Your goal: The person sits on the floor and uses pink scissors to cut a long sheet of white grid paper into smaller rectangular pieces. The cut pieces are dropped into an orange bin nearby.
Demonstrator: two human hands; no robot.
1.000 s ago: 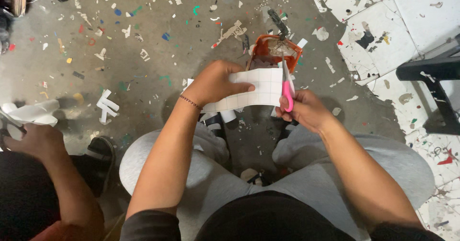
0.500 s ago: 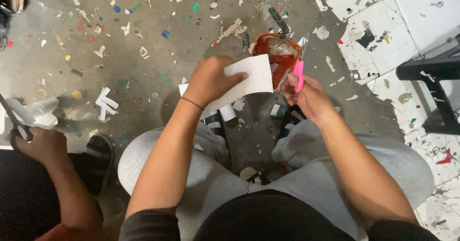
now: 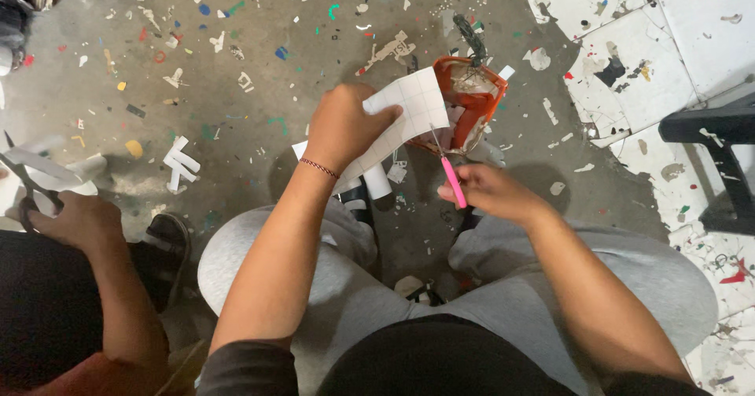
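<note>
Left hand [image 3: 340,128] pinches the gridded sheet [image 3: 409,109], held up over the knees. Right hand [image 3: 491,193], at its four o'clock, is closed on pink scissors [image 3: 450,174], blades at the sheet's lower edge. Cutting is in progress; the sheet likely needs turning. Red tub [image 3: 472,101] sits at one o'clock; a neighbour's hand [image 3: 67,219] at nine.

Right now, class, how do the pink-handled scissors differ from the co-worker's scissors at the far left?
The pink-handled scissors are slim and pink, held in the right hand with blades at the gridded white sheet. The co-worker's scissors are dark and look larger, with blades at plain white paper. Both pairs are held at paper.
</note>
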